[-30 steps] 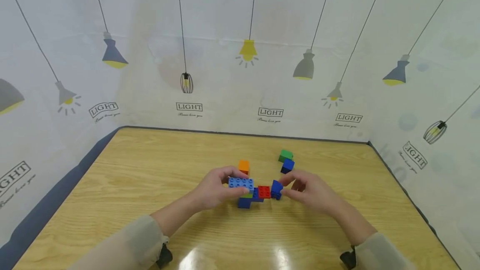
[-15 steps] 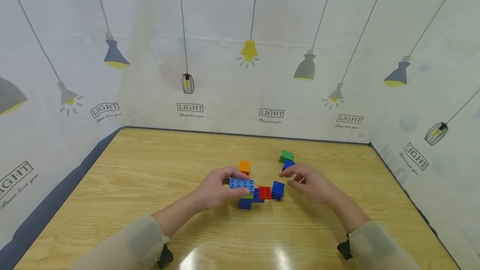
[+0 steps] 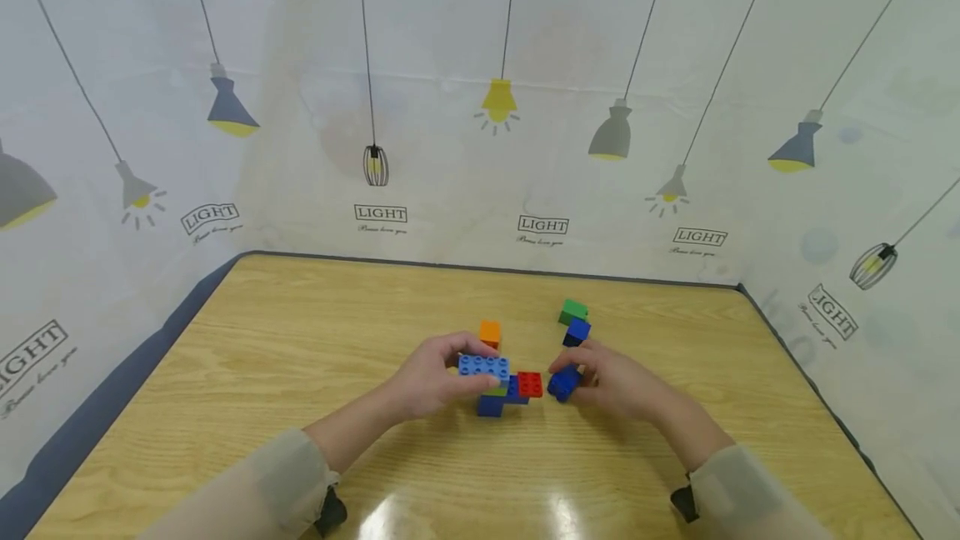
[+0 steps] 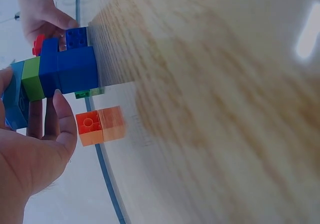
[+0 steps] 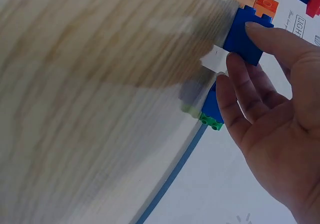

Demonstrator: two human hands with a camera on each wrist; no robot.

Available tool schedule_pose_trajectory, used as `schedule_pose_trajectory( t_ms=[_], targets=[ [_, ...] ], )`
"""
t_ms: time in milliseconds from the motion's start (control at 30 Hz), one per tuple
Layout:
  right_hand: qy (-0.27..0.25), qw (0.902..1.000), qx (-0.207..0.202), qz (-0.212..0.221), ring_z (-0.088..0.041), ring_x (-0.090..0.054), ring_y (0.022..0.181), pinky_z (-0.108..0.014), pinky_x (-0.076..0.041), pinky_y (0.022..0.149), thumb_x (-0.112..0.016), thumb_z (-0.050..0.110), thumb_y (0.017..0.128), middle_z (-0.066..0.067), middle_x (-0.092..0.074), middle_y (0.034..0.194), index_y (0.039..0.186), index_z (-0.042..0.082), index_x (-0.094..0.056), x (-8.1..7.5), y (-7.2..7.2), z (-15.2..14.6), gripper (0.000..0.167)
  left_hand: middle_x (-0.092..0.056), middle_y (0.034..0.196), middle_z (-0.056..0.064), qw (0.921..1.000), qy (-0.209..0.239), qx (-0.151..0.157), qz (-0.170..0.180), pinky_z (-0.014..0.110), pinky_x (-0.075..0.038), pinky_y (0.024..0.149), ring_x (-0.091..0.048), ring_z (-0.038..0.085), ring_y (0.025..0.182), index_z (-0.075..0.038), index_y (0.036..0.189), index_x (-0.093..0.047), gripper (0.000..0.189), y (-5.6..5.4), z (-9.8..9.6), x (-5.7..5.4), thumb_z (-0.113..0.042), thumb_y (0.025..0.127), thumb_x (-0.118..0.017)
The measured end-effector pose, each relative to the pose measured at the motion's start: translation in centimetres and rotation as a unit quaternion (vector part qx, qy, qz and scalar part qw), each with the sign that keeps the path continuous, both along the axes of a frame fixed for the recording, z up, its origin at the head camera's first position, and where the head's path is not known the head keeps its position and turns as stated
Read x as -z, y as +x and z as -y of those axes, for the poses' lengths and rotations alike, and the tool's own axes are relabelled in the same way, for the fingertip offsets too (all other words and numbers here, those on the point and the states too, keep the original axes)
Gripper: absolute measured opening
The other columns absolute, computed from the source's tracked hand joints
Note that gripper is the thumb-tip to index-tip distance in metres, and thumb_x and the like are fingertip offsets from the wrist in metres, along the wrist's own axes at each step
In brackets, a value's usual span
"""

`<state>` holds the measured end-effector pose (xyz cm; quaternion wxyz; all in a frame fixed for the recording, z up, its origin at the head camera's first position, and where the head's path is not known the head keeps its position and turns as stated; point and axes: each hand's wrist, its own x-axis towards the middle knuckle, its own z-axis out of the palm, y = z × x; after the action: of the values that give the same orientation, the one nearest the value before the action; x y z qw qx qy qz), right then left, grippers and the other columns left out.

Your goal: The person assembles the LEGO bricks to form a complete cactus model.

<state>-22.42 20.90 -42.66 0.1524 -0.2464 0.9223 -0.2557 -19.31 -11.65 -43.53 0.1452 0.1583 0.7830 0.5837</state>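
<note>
My left hand point(image 3: 431, 382) holds a stack of toy building bricks: a light blue brick point(image 3: 483, 368) on top, a lime green brick point(image 4: 33, 78) under it, and dark blue bricks point(image 4: 75, 69) at the bottom. A red brick point(image 3: 529, 384) sits on the blue part that juts out to the right. Just right of the red brick, my right hand point(image 3: 626, 386) pinches a loose blue brick point(image 5: 245, 34) between thumb and fingers. That brick lies on its side, studs facing away from the hand, at table level and apart from the stack.
Behind the stack stands an orange brick point(image 3: 490, 333). Beyond my right hand are another blue brick point(image 3: 577, 332) and a green brick point(image 3: 573, 312), close together. The wooden table point(image 3: 337, 298) ends at a wall cloth point(image 3: 450, 173) printed with lamps.
My right hand drew back from the blue brick, then came down and took hold of it again. The brick has turned and shifted slightly right. My left hand keeps its grip on the stack.
</note>
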Motion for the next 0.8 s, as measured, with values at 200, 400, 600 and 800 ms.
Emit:
schedule_pose_trajectory(
  t_ms=[200, 400, 600, 800],
  targets=[
    [-0.025, 0.9992, 0.03, -0.007, -0.016, -0.067, 0.101, -0.034, -0.06, 0.083, -0.079, 0.013, 0.102, -0.009, -0.066, 0.13, 0.134, 0.022, -0.066, 0.1, 0.0, -0.7, 0.036, -0.071, 0.124, 0.007, 1.0, -0.001, 0.001, 0.002, 0.033, -0.058, 0.085, -0.065, 0.024, 0.102, -0.02, 0.126, -0.076, 0.032, 0.0, 0.1, -0.1, -0.029, 0.097, -0.086],
    [-0.108, 0.9911, 0.066, -0.042, -0.021, -0.068, 0.093, -0.029, -0.056, 0.073, -0.073, 0.025, 0.108, -0.014, -0.069, 0.131, 0.139, 0.021, -0.056, -0.6, 0.0, -0.7, 0.035, -0.07, 0.123, 0.007, 1.0, -0.003, 0.002, -0.002, 0.032, -0.058, 0.083, -0.065, 0.023, 0.102, -0.02, 0.127, -0.076, 0.032, 0.1, 0.2, -0.3, -0.029, 0.098, -0.086],
    [-0.174, 0.9822, 0.064, -0.027, -0.032, -0.072, 0.093, -0.029, -0.057, 0.071, -0.072, 0.031, 0.109, -0.017, -0.069, 0.134, 0.143, 0.017, -0.054, -2.0, 0.5, 0.3, 0.041, -0.071, 0.123, 0.007, 1.0, -0.001, 0.003, -0.004, 0.032, -0.058, 0.083, -0.065, 0.022, 0.102, -0.02, 0.127, -0.076, 0.032, 0.2, 0.2, -0.3, -0.029, 0.098, -0.086],
    [-0.213, 0.9749, 0.042, -0.05, -0.022, -0.07, 0.105, -0.029, -0.061, 0.09, -0.074, 0.028, 0.107, -0.008, -0.073, 0.121, 0.141, 0.013, -0.061, -2.9, 1.1, 2.1, 0.04, -0.071, 0.124, 0.006, 1.0, 0.0, 0.002, -0.004, 0.033, -0.058, 0.085, -0.065, 0.023, 0.102, -0.021, 0.127, -0.076, 0.032, 0.1, 0.1, -0.1, -0.03, 0.098, -0.085]
  ],
)
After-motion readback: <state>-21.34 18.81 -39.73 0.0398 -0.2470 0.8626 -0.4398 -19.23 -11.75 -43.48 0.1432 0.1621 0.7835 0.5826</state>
